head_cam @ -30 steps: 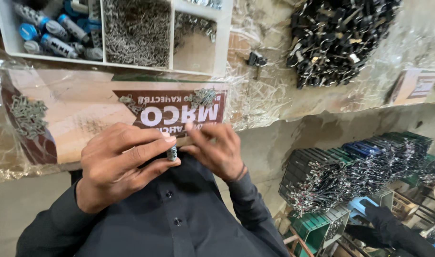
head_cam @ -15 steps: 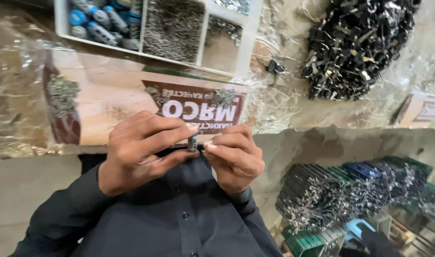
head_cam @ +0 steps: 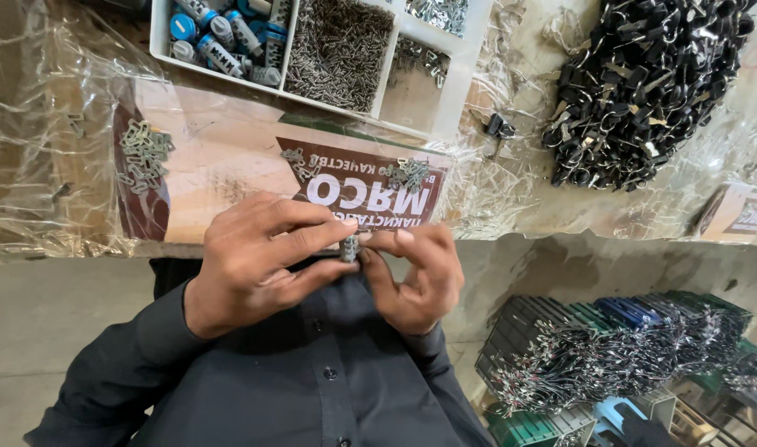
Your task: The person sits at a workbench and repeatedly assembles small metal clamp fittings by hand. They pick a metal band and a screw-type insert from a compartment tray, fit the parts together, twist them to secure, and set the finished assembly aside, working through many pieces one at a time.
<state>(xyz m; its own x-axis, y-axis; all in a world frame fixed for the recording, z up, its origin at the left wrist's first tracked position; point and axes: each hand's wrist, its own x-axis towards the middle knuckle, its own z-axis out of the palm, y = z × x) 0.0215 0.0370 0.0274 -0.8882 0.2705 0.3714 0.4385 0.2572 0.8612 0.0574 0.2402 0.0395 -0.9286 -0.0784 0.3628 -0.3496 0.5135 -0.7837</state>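
Observation:
My left hand (head_cam: 258,261) and my right hand (head_cam: 416,277) meet in front of my dark shirt, at the near edge of the workbench. Between their fingertips they pinch a small grey metal part (head_cam: 349,247). The left thumb and forefinger close on it from the left, and the right fingertips touch it from the right. Just beyond the hands, small heaps of grey metal clips (head_cam: 405,174) lie on a printed cardboard sheet (head_cam: 229,157) under plastic film. Another heap of clips (head_cam: 143,153) lies at the left.
A white compartment tray (head_cam: 465,79) at the back holds blue-capped cylinders (head_cam: 217,37) and several thin metal pins (head_cam: 337,50). A pile of black clips with wire rings (head_cam: 639,87) lies at the back right. Green and dark crates of wired parts (head_cam: 610,360) stand below at the right.
My hands have drawn closer together on the small metal part. The view has shifted, so the tray and the cardboard sit further right in the frame.

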